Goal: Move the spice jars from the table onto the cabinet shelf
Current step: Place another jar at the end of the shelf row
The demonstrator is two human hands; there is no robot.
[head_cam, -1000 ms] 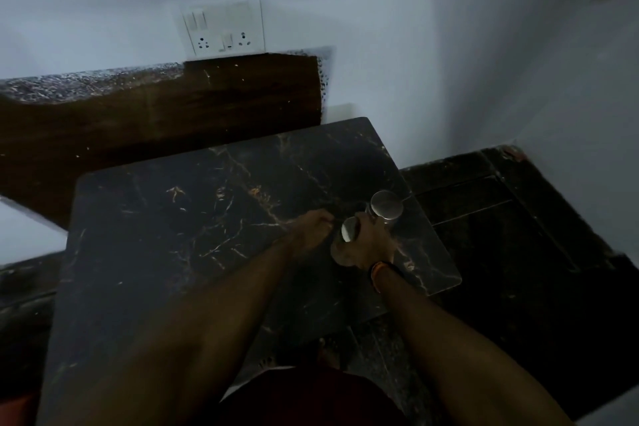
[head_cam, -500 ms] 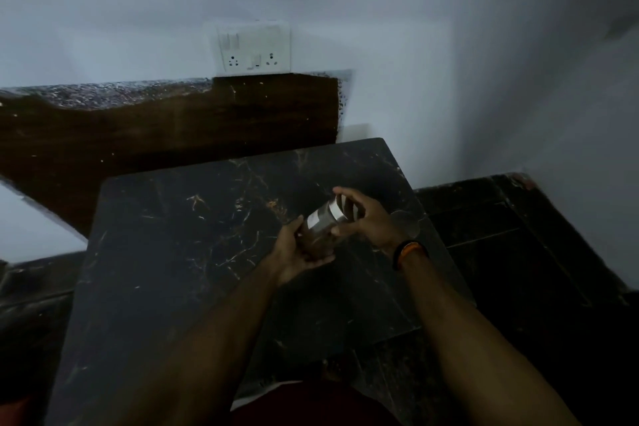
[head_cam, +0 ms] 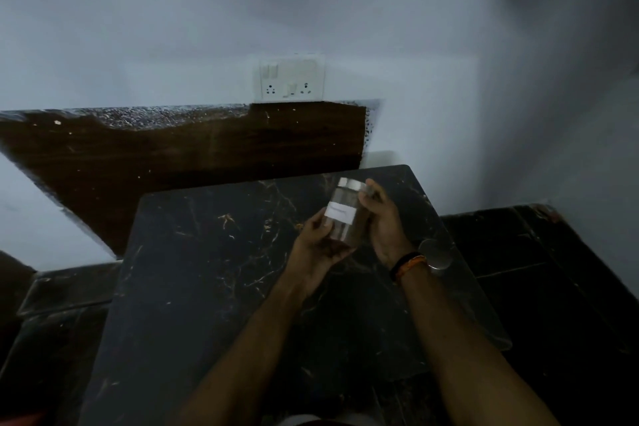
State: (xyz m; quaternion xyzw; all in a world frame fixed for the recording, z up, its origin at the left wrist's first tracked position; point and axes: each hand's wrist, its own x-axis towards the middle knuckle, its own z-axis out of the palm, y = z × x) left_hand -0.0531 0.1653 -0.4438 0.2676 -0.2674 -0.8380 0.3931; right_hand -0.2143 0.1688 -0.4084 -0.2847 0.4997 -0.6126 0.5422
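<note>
Clear glass-looking spice jar [head_cam: 342, 218] with shiny metal lid and white paper label; table [head_cam: 214, 287] top is glossy black marble, wall panel [head_cam: 207, 152] dark wood.

Dim, soft frame. The held jar's [head_cam: 342, 216] label text is too blurred to read, and its contents cannot be told. The right wrist hides most of the second jar [head_cam: 436, 254]. The bench's [head_cam: 207, 287] near edge is cut off below.

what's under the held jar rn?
Below the jar, the left hand cups its base and the right hand holds its side, above the dark marble table. The palm covers the jar's bottom.
</note>
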